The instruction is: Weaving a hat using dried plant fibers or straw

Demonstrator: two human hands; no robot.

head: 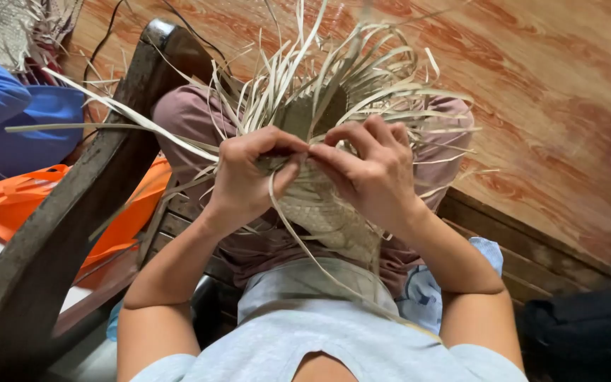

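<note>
A half-woven mat of pale straw (323, 212) lies on my lap, with several loose strips (362, 78) fanning out from its far edge. My left hand (245, 173) pinches straw strips at the weave's edge, fingers curled tight. My right hand (373, 170) meets it from the right and grips the strips too, thumb against thumb. One long strip (305, 244) loops down from between the hands towards my chest.
A dark wooden chair arm (72, 205) runs down the left. An orange bag (30, 198) and blue cloth (8, 113) lie beyond it. Another woven straw piece (15, 28) sits top left. The floor (553, 92) is reddish wood pattern. A dark bag (588, 332) rests bottom right.
</note>
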